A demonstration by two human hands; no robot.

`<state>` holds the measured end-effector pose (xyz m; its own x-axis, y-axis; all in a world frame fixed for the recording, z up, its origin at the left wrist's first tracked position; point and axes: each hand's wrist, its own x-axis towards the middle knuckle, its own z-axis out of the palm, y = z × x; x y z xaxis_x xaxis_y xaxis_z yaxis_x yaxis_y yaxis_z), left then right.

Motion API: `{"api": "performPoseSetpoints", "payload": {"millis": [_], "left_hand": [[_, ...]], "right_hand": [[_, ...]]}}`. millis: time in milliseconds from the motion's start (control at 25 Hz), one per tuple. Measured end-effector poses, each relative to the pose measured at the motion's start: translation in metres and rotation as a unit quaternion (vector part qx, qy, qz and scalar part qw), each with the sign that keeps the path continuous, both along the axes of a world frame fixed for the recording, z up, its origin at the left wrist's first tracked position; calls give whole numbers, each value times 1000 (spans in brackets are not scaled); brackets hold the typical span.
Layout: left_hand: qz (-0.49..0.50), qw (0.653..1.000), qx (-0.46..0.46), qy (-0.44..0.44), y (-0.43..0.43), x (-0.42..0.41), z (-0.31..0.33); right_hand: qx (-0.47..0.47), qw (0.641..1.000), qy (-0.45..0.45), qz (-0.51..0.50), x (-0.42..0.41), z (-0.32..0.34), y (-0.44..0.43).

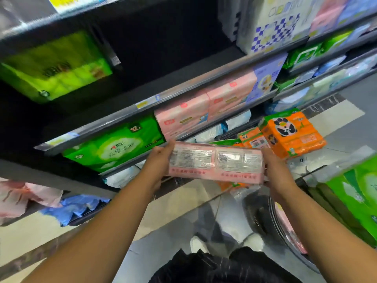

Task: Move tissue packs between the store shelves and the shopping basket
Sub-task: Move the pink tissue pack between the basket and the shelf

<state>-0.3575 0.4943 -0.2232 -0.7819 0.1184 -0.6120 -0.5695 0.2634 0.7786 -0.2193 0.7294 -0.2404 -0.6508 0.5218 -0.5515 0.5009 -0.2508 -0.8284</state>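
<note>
1. The person stands facing the shelving and holds a long pink plastic-wrapped tissue pack in the air between both hands, printed label side up.
2. The pack hangs level, just in front of the grey-edged store shelf and well above the floor, touching neither.
3. The left hand clasps the pack's left end. Its thumb lies along the top corner, and the other fingers are hidden under the pack, so I cannot tell how they lie.
4. The right hand clasps the right end the same way, palm against the end face. Its fingertips are out of sight behind the wrapper.
5. Under that shelf edge stand a bright green tissue pack with white lettering and, to its right, a row of pale pink tissue packs.
6. Beyond the held pack, lower and to the right, sit orange tissue packs with a panda print.
7. Below the right forearm there is a dark basket with a shiny metal rim. Something pink lies in it, too blurred to name.
8. More green packs stand at the far right.
9. White shoes show on the floor below.
</note>
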Motion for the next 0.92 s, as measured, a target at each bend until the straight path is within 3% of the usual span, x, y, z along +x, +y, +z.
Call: {"api": "performPoseSetpoints", "payload": {"millis": [240,480,680,920], "left_hand": [[0,997,49,61,-39,-30,38],[-128,987,72,71,-43,-52,71],[-149,977,33,147,-11,-55,89],[-58,954,1,293,36,-68,125]], "right_hand": [[-24,998,50,31,-44,30,-5],[-24,991,48,121,-63,54,19],[49,985,110,125,-86,72,48],[174,949,211,158,-130,119,94]]}}
